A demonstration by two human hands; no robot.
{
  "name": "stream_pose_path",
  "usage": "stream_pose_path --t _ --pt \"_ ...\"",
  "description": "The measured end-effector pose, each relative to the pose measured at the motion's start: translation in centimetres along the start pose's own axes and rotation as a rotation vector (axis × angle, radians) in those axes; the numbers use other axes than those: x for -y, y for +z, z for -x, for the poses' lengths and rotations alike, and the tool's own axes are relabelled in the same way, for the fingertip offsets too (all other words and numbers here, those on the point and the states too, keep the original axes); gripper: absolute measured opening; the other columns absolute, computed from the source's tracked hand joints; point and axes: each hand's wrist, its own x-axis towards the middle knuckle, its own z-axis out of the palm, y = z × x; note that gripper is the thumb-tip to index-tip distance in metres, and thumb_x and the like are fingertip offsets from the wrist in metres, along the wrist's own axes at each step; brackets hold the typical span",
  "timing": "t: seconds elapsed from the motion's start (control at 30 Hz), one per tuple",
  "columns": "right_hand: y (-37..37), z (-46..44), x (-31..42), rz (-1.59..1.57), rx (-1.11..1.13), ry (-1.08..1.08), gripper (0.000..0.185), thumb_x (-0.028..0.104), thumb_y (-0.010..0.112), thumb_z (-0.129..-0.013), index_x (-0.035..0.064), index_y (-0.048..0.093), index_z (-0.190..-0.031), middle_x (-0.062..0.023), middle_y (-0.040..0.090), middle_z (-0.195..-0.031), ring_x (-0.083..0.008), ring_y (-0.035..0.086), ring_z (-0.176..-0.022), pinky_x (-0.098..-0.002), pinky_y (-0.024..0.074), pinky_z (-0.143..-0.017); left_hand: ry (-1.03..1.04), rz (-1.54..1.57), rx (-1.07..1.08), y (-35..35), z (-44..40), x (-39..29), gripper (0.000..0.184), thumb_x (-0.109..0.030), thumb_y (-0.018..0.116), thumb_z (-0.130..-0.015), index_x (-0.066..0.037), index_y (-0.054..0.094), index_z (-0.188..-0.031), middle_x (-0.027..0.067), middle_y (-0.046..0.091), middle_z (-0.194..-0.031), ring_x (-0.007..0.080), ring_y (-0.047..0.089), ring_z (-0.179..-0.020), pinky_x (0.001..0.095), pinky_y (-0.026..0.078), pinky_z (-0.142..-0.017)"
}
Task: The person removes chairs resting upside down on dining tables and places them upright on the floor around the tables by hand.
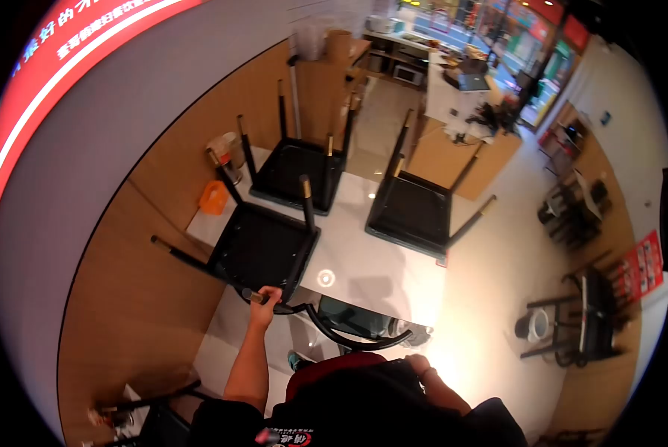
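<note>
My left hand [268,304] is wrapped round a gold-tipped leg of an upside-down black chair [263,249], whose seat rests on the near left part of the white table [349,279]. The chair's curved black backrest [356,344] hangs below the table edge, in front of me. Close to my right side is my right hand [419,364], apart from the backrest; its fingers are not clear enough to read. Two more black chairs lie upturned on the table, one at the back left [297,175] and one at the right [410,208].
An orange box [213,197] and a clear container [226,153] stand by the wooden wall at left. Across the aisle are more chairs [595,313] and a white-rimmed bucket [533,325]. A counter [464,153] stands towards the back. Another black chair [166,425] is at lower left.
</note>
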Motion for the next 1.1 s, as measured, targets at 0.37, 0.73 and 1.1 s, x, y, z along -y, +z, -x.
stream_pose_path --t 0.37,0.73,1.1 --pt "5.2 11.3 3.7 -0.916 -0.093 0.51 0.023 0.021 0.056 -0.09 -0.0002 0.064 -0.094 -0.0079 0.069 -0.085 -0.0163 0.063 -0.065 -0.0286 0.0534 -0.06 -0.101 -0.007 -0.401 2.9 0.1 -9.9 0.042 -0.034 0.077 -0.088 -0.011 0.047 -0.069 -0.0028 0.048 -0.059 0.0085 0.044 -0.053 0.0254 0.035 -0.052" --pt "2.4 7.5 14.5 -0.975 -0.202 0.158 0.022 0.019 0.059 -0.094 -0.0014 0.063 -0.1 -0.0115 0.07 -0.086 -0.0184 0.067 -0.073 -0.0285 0.0531 -0.064 -0.047 0.305 -0.47 -1.1 5.5 -14.7 0.037 -0.03 0.075 -0.089 -0.011 0.048 -0.072 0.0009 0.042 -0.054 0.0139 0.045 -0.052 0.03 0.042 -0.055" --pt "2.3 3.1 17.2 -0.824 -0.016 -0.052 0.026 0.024 0.06 -0.095 -0.0007 0.062 -0.102 -0.0115 0.07 -0.088 -0.0175 0.068 -0.076 -0.0294 0.0538 -0.066 -0.028 0.301 -0.487 -2.5 11.5 -20.9 0.037 -0.031 0.074 -0.09 -0.01 0.049 -0.071 0.0015 0.044 -0.057 0.0143 0.045 -0.05 0.0299 0.04 -0.051"
